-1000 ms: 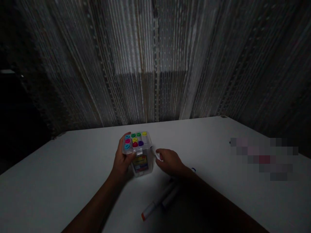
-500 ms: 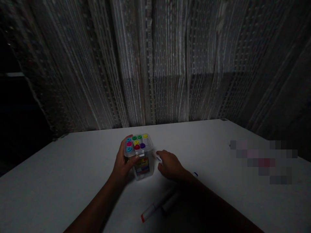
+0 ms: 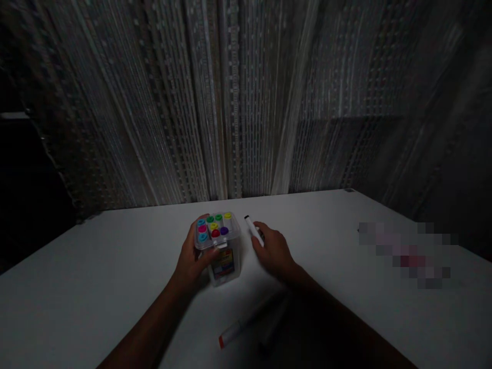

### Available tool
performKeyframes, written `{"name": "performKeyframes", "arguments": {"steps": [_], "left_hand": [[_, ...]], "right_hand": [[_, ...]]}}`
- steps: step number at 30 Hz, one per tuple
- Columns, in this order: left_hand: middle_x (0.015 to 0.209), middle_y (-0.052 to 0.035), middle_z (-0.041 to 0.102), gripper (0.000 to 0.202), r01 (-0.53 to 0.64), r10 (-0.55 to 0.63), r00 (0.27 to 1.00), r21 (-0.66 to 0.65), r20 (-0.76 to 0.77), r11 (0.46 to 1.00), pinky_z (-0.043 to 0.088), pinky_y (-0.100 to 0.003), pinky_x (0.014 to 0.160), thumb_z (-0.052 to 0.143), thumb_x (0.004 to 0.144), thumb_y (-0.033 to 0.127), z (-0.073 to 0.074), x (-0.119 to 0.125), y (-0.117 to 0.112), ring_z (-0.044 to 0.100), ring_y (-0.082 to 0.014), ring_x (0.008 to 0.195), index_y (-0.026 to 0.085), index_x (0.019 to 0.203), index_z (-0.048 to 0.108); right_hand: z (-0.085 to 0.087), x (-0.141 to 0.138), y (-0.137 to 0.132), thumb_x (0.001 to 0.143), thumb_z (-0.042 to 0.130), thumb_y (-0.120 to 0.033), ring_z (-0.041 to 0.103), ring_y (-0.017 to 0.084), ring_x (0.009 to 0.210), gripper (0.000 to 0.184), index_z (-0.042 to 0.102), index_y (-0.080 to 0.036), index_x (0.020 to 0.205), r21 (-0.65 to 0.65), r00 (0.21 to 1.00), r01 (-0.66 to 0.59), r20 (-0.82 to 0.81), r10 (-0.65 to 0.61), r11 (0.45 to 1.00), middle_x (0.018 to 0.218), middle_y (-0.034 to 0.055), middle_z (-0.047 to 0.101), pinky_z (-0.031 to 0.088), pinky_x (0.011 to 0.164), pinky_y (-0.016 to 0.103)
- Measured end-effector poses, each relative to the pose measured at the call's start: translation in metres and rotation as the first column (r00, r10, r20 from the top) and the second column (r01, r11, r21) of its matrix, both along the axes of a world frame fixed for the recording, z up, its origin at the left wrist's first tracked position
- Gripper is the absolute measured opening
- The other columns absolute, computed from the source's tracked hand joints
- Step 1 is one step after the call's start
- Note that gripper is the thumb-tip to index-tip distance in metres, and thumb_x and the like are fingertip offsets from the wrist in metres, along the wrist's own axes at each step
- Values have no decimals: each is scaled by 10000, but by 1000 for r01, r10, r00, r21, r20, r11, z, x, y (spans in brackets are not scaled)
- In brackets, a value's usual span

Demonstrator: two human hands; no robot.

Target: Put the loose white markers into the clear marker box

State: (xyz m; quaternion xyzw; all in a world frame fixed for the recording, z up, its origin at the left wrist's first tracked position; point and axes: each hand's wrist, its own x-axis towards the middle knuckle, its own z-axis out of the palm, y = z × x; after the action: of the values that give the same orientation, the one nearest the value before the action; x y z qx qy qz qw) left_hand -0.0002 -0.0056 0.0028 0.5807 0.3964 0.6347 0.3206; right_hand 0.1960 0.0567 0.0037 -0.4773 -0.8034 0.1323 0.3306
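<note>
Since half a second ago, the white marker (image 3: pixel 254 230) has come away from the side of the clear box, together with the right hand (image 3: pixel 273 248) that grips it; its dark end now points up and toward the back left, with a gap between it and the box. At the left, the person's left hand (image 3: pixel 192 259) is wrapped around the clear box (image 3: pixel 236 256), its thumb across the front just by the clasp (image 3: pixel 221 245) and its fingers mostly hidden behind. The box stands upright on the white counter (image 3: pixel 115 256), left of the middle. Round caps show at its top: blue, pink and blue along the left side, then green, yellow, red, purple and more green and yellow; whether a clear lid covers them cannot be told. A printed label (image 3: pixel 223 264) is on its front. Nearer the person, a marker with an orange end (image 3: pixel 229 334) lies slantwise, and a second marker (image 3: pixel 273 323) lies beside it, mostly lost in shadow. Farther right, the right hand is closed around the white marker above the counter. Well apart at the far right is a blurred-out patch (image 3: pixel 409 256). Behind everything hangs a striped curtain (image 3: pixel 238 102).
</note>
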Motion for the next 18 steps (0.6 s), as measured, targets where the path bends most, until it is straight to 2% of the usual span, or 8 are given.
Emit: {"name": "performKeyframes", "arguments": {"steps": [5,7,10,13,15,16,18], "left_hand": [[1166,-136,618,730,-61,60,998,-28,-30,998,531,-386,849,746,670,406,-2,-5,1,622,-304,1031,163,1284,435],[1145,-128,631,725,-78,77,996,-36,-36,996,543,-383,828,754,655,417,-3,-7,3,629,-307,1012,175,1269,453],[1111,-119,649,692,-83,81,996,-56,-38,995,554,-365,809,761,641,434,-4,-8,5,637,-302,996,183,1220,479],[1092,-120,658,644,-87,85,996,-70,-33,994,563,-363,785,761,637,443,-5,-8,5,646,-303,973,184,1166,499],[1076,-115,663,628,-98,97,995,-66,-20,993,564,-366,779,763,631,448,-4,-6,4,650,-302,960,183,1140,508],[1069,-111,665,621,-101,100,995,-66,-17,993,564,-365,779,764,631,448,-4,-6,3,651,-299,955,182,1132,510],[1059,-104,667,614,-101,100,995,-69,-18,992,565,-361,774,766,629,445,-2,-5,2,653,-294,947,181,1122,512]], "right_hand": [[9,10,3,840,432,-246,596,197,692,323,451,-137,1143,151,960,82,-279,-37,985,875,84,636,435,641,304],[13,14,5,853,425,-274,583,185,664,264,425,-164,1092,204,909,124,-417,-29,971,824,57,613,437,602,294],[24,17,6,871,437,-310,561,154,640,162,397,-204,988,281,797,140,-600,60,950,773,16,569,445,581,272],[47,13,-1,866,485,-306,542,123,649,151,374,-219,921,352,643,109,-738,204,930,791,-3,532,466,603,257],[68,6,-10,872,493,-295,536,110,650,158,365,-224,931,397,559,58,-773,299,916,817,-7,517,475,604,248],[78,2,-14,881,486,-293,541,108,657,156,363,-227,951,417,543,23,-768,339,908,837,-5,518,480,606,246],[94,-7,-21,893,476,-289,556,112,690,175,362,-235,1015,438,557,-57,-732,393,897,872,-2,526,489,616,246]]}}
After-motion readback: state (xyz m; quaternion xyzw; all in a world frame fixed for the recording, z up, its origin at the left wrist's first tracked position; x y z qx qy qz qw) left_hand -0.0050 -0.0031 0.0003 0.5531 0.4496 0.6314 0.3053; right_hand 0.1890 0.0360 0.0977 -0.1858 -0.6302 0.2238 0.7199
